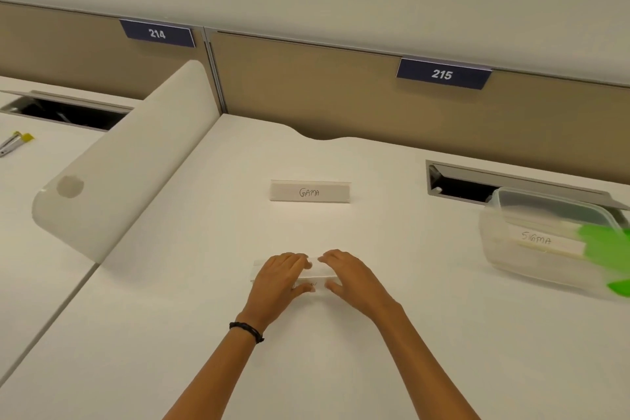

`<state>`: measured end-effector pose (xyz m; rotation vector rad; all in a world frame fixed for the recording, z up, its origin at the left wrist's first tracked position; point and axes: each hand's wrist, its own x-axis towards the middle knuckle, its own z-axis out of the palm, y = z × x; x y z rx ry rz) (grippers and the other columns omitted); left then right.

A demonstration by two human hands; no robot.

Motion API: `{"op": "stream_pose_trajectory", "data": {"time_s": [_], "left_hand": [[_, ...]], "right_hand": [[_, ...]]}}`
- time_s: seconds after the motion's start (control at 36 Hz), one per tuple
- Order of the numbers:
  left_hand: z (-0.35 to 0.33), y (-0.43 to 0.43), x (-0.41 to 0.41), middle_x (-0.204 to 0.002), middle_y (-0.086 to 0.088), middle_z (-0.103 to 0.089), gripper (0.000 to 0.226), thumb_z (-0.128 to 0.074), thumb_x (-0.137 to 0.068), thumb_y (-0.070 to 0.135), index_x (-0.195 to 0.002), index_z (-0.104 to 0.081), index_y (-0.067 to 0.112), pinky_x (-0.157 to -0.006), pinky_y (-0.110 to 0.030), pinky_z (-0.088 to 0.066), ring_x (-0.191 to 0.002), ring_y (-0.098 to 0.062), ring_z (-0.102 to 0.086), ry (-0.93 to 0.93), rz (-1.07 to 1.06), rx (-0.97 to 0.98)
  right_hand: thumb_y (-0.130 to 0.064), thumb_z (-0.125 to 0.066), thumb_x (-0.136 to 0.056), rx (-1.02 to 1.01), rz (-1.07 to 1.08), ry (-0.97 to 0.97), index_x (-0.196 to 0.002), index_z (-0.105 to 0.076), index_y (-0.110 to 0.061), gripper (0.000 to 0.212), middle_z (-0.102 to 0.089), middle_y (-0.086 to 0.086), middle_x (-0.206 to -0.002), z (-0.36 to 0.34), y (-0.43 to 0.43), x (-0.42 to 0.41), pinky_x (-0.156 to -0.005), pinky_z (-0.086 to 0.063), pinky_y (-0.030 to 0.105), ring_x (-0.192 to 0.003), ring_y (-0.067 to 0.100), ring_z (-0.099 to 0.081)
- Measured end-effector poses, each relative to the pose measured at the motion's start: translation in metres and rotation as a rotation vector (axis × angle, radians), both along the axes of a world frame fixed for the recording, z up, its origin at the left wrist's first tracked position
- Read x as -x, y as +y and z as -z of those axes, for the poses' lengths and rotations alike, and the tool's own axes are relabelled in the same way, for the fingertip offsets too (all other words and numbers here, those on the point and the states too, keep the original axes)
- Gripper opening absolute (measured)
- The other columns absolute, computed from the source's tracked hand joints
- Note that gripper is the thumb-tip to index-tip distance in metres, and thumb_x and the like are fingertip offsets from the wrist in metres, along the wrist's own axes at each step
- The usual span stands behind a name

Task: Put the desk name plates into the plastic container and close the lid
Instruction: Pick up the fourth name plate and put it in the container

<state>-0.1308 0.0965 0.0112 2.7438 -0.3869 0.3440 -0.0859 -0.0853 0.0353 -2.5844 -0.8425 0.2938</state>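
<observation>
Now both hands on the near name plate [320,272], mid-desk
L hand [279,280] & R hand [347,278] each pinch it betw fingers and thumb, plate lying on the desk [204,317]. "GAMA" plate [310,192] stands farther back; "SIGMA" plate [542,242] sits in the open container [511,249] at right, green lid [610,249] beside it

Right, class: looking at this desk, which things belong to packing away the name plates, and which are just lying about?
Part of the job:
- name plate under both hands
- left hand and right hand
- GAMA name plate, standing on the desk
- plastic container, open
- SIGMA name plate, already inside
- green lid, partly in view

Just lying about:
- yellow-tipped tool, next desk
- signs 214 and 215
- cable hatch
</observation>
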Motion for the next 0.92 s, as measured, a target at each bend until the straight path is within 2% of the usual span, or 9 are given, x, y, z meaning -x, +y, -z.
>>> {"op": "stream_pose_trajectory", "data": {"time_s": [0.22, 0.39, 0.5, 0.64, 0.69, 0.78, 0.83, 0.92], "left_hand": [[-0.001, -0.045, 0.006, -0.102, 0.005, -0.071, 0.038, -0.077, -0.07, 0.04, -0.099, -0.064, 0.02, -0.082, -0.028, -0.053, -0.093, -0.016, -0.067, 0.012, 0.132, -0.025], [0.003, -0.059, 0.014, -0.107, 0.007, -0.07, 0.042, -0.077, -0.072, 0.038, -0.107, -0.062, 0.022, -0.084, -0.027, -0.054, -0.097, -0.014, -0.067, 0.019, 0.203, -0.038], [0.006, -0.067, 0.013, -0.117, 0.005, -0.069, 0.052, -0.078, -0.071, 0.036, -0.119, -0.061, 0.023, -0.094, -0.033, -0.051, -0.104, -0.011, -0.066, -0.047, 0.232, -0.068], [0.009, -0.076, 0.007, -0.127, 0.001, -0.063, 0.049, -0.073, -0.079, 0.029, -0.125, -0.057, 0.022, -0.107, -0.038, -0.039, -0.115, -0.014, -0.061, -0.077, 0.2, -0.073], [0.011, -0.078, 0.006, -0.135, -0.002, -0.057, 0.053, -0.071, -0.082, 0.021, -0.131, -0.051, 0.02, -0.113, -0.036, -0.031, -0.122, -0.016, -0.056, -0.07, 0.17, -0.062], [0.015, -0.08, 0.005, -0.15, -0.005, -0.036, 0.066, -0.06, -0.087, 0.006, -0.145, -0.03, 0.018, -0.119, -0.035, -0.02, -0.136, -0.017, -0.038, -0.037, 0.097, -0.016], [0.019, -0.084, 0.005, -0.155, -0.006, -0.025, 0.07, -0.055, -0.089, 0.005, -0.148, -0.018, 0.018, -0.119, -0.031, -0.015, -0.14, -0.017, -0.03, 0.001, 0.042, 0.039], [0.024, -0.095, 0.003, -0.157, -0.004, -0.019, 0.076, -0.057, -0.089, 0.008, -0.149, -0.01, 0.02, -0.115, -0.032, -0.028, -0.138, -0.019, -0.033, 0.084, -0.038, 0.132]], "right_hand": [[-0.025, -0.062, -0.087, 0.081, 0.086, 0.087, -0.138, -0.039, -0.019, 0.057, -0.047, 0.0, -0.139, -0.003, -0.036, 0.018, -0.102, -0.039, 0.03, -0.126, 0.018, -0.045], [-0.023, -0.062, -0.086, 0.113, 0.115, 0.142, -0.136, -0.04, -0.02, 0.055, -0.047, 0.002, -0.134, -0.004, -0.053, 0.028, -0.098, -0.042, 0.032, -0.123, 0.02, -0.045], [-0.02, -0.064, -0.085, 0.138, 0.145, 0.141, -0.133, -0.041, -0.015, 0.053, -0.047, 0.005, -0.132, -0.008, -0.063, 0.029, -0.097, -0.043, 0.034, -0.122, 0.022, -0.044], [-0.016, -0.065, -0.085, 0.18, 0.206, 0.126, -0.131, -0.043, -0.009, 0.051, -0.047, 0.009, -0.13, -0.018, -0.088, 0.024, -0.094, -0.045, 0.037, -0.119, 0.024, -0.045], [-0.014, -0.065, -0.085, 0.183, 0.234, 0.113, -0.128, -0.044, -0.008, 0.048, -0.048, 0.01, -0.127, -0.023, -0.103, 0.021, -0.093, -0.046, 0.037, -0.116, 0.025, -0.046], [-0.012, -0.064, -0.085, 0.161, 0.285, 0.105, -0.129, -0.043, -0.008, 0.049, -0.048, 0.008, -0.126, -0.029, -0.128, 0.016, -0.094, -0.045, 0.035, -0.116, 0.024, -0.045], [-0.012, -0.064, -0.085, 0.136, 0.312, 0.109, -0.133, -0.04, -0.01, 0.053, -0.046, 0.006, -0.128, -0.033, -0.145, 0.013, -0.097, -0.043, 0.033, -0.119, 0.023, -0.044], [-0.011, -0.065, -0.085, 0.086, 0.345, 0.122, -0.136, -0.038, -0.012, 0.058, -0.046, 0.004, -0.13, -0.039, -0.169, 0.009, -0.099, -0.041, 0.03, -0.121, 0.021, -0.044]]}}
